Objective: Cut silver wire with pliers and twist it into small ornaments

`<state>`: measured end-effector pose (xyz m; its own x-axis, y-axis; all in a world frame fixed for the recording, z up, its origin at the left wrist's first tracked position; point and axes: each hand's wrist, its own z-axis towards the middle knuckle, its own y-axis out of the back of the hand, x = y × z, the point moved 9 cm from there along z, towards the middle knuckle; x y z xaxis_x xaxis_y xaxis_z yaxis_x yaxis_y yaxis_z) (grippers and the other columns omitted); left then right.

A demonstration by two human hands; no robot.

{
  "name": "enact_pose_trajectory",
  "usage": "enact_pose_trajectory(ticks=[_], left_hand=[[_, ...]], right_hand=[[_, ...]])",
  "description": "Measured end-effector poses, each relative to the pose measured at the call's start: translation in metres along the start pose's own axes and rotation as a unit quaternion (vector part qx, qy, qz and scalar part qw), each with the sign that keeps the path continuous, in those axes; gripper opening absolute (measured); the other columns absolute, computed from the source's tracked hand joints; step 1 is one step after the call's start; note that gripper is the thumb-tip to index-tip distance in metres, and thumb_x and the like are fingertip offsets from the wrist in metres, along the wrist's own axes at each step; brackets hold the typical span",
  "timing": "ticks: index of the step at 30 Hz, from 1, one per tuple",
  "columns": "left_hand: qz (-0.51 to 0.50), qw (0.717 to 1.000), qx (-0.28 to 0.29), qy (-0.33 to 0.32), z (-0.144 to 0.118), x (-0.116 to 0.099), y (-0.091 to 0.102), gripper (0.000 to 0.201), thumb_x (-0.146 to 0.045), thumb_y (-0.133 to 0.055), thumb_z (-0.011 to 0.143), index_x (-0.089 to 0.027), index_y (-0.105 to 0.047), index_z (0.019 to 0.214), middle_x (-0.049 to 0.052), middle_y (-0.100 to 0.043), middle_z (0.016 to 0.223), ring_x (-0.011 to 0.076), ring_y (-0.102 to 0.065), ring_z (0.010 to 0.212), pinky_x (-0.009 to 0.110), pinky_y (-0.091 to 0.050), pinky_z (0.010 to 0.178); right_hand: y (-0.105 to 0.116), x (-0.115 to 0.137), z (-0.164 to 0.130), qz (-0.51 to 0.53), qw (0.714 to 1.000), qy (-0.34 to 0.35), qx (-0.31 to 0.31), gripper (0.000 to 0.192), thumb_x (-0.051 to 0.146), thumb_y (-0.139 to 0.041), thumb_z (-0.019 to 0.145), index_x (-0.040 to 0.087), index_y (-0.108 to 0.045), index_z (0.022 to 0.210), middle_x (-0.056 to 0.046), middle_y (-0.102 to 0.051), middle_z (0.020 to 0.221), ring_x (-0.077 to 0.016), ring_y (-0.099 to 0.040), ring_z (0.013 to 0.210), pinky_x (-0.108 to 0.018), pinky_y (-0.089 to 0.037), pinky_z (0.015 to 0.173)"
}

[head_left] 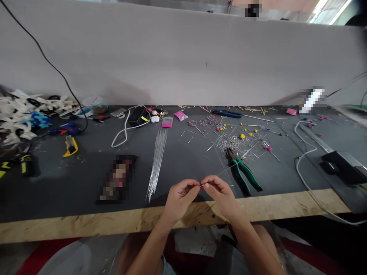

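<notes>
Near the table's front edge, my left hand (182,194) and my right hand (220,193) meet fingertip to fingertip. Both are closed in a pinch on a thin metal wire (228,168), whose long end runs up and right from my right hand. Its short end between the fingertips is mostly hidden. Pliers with green and black handles (243,172) lie just right of my right hand, jaws pointing away. To the left of my hands is a bundle of straight silver wires (157,164). Beyond the pliers spreads a pile of cut wire pieces (233,145).
Wire shapes with pink bits (213,121), yellow lumps (242,136) and a blue cutter (226,113) lie farther back. On the left are a blurred-out phone-like object (117,179), a yellow cutter (70,146) and a blue glue gun (64,129). A white cable (299,164) crosses the right side.
</notes>
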<state>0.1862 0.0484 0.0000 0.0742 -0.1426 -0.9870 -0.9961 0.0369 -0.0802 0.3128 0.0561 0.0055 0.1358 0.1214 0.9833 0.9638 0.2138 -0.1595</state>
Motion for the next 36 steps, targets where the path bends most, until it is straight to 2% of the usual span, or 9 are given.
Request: enact_pose_trajectory(ticks=[6, 12, 16, 24, 30, 36], left_hand=[[-0.074, 0.994, 0.06, 0.045, 0.0, 0.005, -0.008, 0.016, -0.029, -0.064, 0.072, -0.015, -0.068, 0.075, 0.004, -0.067, 0.066, 0.0124, -0.058, 0.059, 0.023, -0.047, 0.057], [-0.051, 0.99, 0.118, 0.055, -0.004, 0.003, -0.012, 0.019, -0.031, -0.065, 0.073, -0.012, -0.067, 0.07, 0.002, -0.062, 0.06, 0.0103, -0.053, 0.056, 0.022, -0.042, 0.057], [-0.038, 0.986, 0.156, 0.047, -0.005, 0.004, -0.014, 0.026, -0.039, -0.063, 0.076, -0.012, -0.066, 0.074, 0.001, -0.06, 0.061, 0.0099, -0.051, 0.057, 0.022, -0.04, 0.058], [-0.009, 0.99, 0.141, 0.003, -0.006, 0.001, -0.017, 0.028, -0.043, -0.056, 0.08, -0.016, -0.059, 0.074, -0.002, -0.053, 0.06, 0.0107, -0.047, 0.06, 0.022, -0.038, 0.062], [-0.02, 0.987, 0.154, 0.025, -0.01, 0.005, -0.022, 0.029, -0.044, -0.051, 0.084, -0.016, -0.055, 0.075, -0.002, -0.052, 0.061, 0.0108, -0.045, 0.062, 0.023, -0.036, 0.065], [-0.061, 0.979, 0.185, 0.063, -0.014, 0.011, -0.027, 0.031, -0.043, -0.05, 0.086, -0.015, -0.055, 0.073, -0.002, -0.051, 0.061, 0.0094, -0.043, 0.06, 0.022, -0.035, 0.063]], right_hand=[[-0.008, 0.0, -0.001, 0.065, 0.996, -0.018, 0.049, 0.014, 0.036, -0.061, 0.082, 0.022, -0.062, 0.081, 0.001, -0.059, 0.072, -0.0139, -0.055, 0.07, -0.027, -0.044, 0.07], [-0.023, -0.006, -0.008, 0.161, 0.974, -0.096, 0.123, 0.019, 0.035, -0.064, 0.081, 0.017, -0.06, 0.078, 0.002, -0.057, 0.067, -0.0103, -0.054, 0.061, -0.023, -0.042, 0.063], [-0.026, -0.013, -0.009, 0.197, 0.962, -0.128, 0.136, 0.02, 0.033, -0.067, 0.079, 0.015, -0.059, 0.077, 0.001, -0.059, 0.068, -0.011, -0.057, 0.064, -0.022, -0.04, 0.061], [-0.02, -0.016, -0.003, 0.188, 0.97, -0.095, 0.122, 0.021, 0.031, -0.071, 0.075, 0.016, -0.058, 0.081, 0.002, -0.061, 0.07, -0.0111, -0.057, 0.066, -0.023, -0.04, 0.065], [-0.024, -0.013, -0.004, 0.184, 0.967, -0.074, 0.157, 0.019, 0.031, -0.068, 0.079, 0.016, -0.056, 0.08, -0.002, -0.067, 0.069, -0.0154, -0.062, 0.069, -0.029, -0.042, 0.07], [-0.024, -0.016, -0.008, 0.142, 0.97, -0.089, 0.177, 0.017, 0.031, -0.064, 0.081, 0.017, -0.054, 0.082, -0.003, -0.069, 0.068, -0.0155, -0.064, 0.068, -0.03, -0.043, 0.071]])
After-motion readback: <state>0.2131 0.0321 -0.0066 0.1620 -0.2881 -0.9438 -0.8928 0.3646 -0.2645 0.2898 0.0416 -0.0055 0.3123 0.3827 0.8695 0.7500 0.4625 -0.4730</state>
